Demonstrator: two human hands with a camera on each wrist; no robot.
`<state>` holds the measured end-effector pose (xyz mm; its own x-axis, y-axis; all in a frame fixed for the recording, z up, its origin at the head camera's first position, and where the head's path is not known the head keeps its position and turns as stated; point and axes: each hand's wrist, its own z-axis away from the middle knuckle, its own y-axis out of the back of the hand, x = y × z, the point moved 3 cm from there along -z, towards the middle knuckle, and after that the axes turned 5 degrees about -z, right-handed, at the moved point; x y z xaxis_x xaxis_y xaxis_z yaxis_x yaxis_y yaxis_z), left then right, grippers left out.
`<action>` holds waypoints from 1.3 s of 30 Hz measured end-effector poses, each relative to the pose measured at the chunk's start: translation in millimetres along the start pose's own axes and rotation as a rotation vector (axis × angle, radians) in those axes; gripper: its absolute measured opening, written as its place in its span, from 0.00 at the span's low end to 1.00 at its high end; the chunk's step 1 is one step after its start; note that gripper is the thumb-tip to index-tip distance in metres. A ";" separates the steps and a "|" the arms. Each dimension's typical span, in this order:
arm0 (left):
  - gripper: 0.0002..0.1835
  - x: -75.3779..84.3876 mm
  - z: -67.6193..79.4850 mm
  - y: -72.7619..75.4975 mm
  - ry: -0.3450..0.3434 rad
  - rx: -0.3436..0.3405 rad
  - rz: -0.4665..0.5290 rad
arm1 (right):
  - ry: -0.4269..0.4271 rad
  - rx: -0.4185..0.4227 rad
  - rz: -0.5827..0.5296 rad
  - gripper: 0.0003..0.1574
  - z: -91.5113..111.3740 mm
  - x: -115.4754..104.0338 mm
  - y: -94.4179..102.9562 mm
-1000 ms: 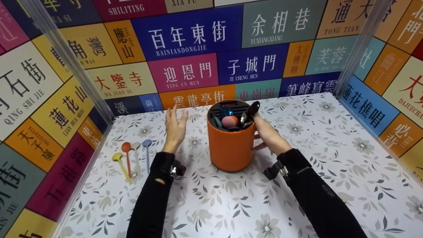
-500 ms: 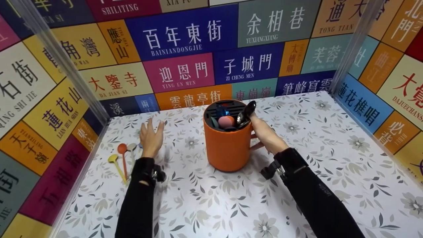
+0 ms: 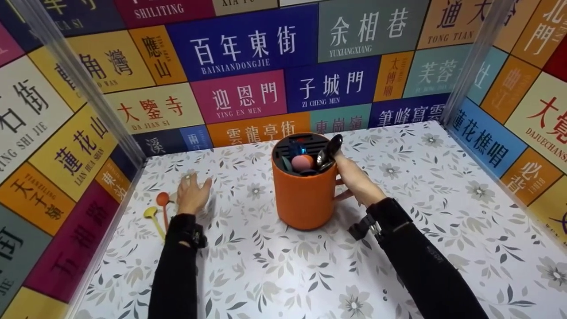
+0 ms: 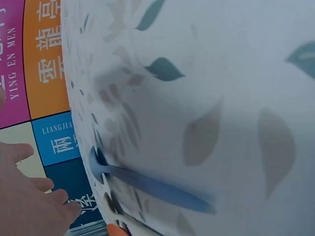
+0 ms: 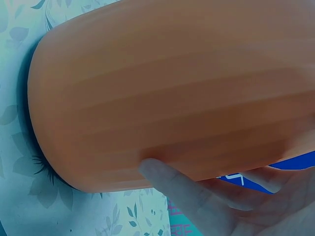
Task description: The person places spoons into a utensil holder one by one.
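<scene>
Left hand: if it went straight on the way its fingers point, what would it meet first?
Going by the head view, probably the light-blue wall panel; how steeply the left hand tilts is unclear, so it might touch the table first.

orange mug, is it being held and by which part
The right hand touches the side of the orange mug, but whether it grips the handle cannot be told.

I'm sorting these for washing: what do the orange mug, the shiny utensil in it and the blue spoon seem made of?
Orange mug: satin, opaque, evenly coloured; perhaps plastic, possibly ceramic.
Shiny utensil: probably polished metal, given its bright highlights against dark areas.
Blue spoon: matte, one solid colour; likely plastic, though painted metal can't be ruled out.
</scene>
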<state>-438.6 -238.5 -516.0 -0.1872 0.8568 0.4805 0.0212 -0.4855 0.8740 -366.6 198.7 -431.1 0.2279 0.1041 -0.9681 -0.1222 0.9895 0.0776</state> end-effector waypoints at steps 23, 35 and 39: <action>0.29 -29.9 7.0 -12.7 -0.003 0.085 -0.099 | 0.004 0.006 0.005 0.65 -0.1 0.1 0.3; 0.33 -13.3 13.9 -20.7 -0.006 0.017 -0.077 | -0.003 0.000 -0.015 0.66 0.4 1.2 -0.8; 0.32 1.7 18.5 -26.4 -0.020 -0.037 -0.076 | 0.011 -0.007 -0.003 0.66 0.7 -0.5 -0.7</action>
<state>-421.3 -221.0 -536.9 -0.1671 0.8947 0.4142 -0.0283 -0.4243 0.9051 -365.9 198.1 -430.4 0.2175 0.0997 -0.9709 -0.1287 0.9890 0.0727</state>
